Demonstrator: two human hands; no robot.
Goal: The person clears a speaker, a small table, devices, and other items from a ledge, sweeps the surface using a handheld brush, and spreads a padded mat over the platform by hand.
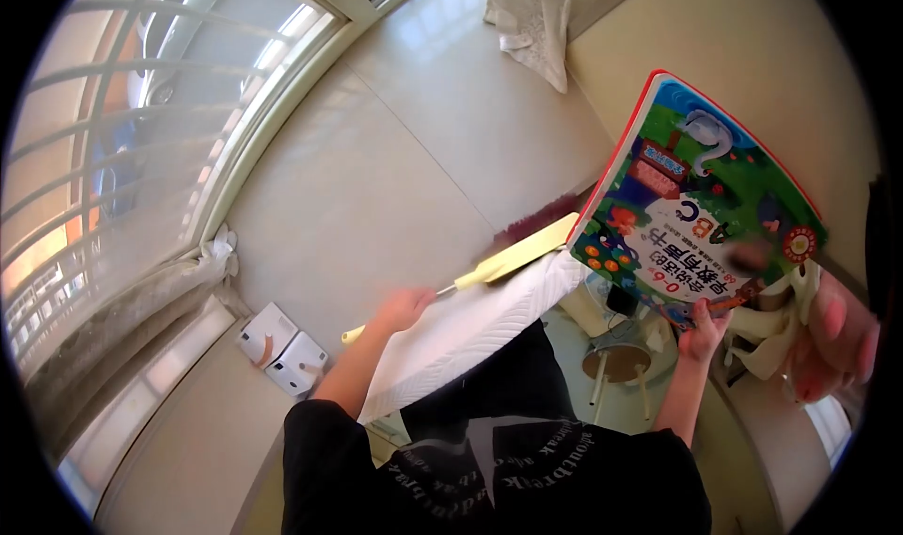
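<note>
The left hand (pixel 404 307), blurred, is curling closed around the handle of a long yellow brush with dark red bristles (pixel 517 255), which is reaching from that hand toward the right one, alongside a white quilted cloth (pixel 451 347). The right hand (pixel 705 333) is pinching the lower edge of a large, colourful, red-edged picture book (pixel 649 191), which is tilting up beyond it, while a round brown-topped stool (pixel 616 362) is standing just left of that hand in view.
</note>
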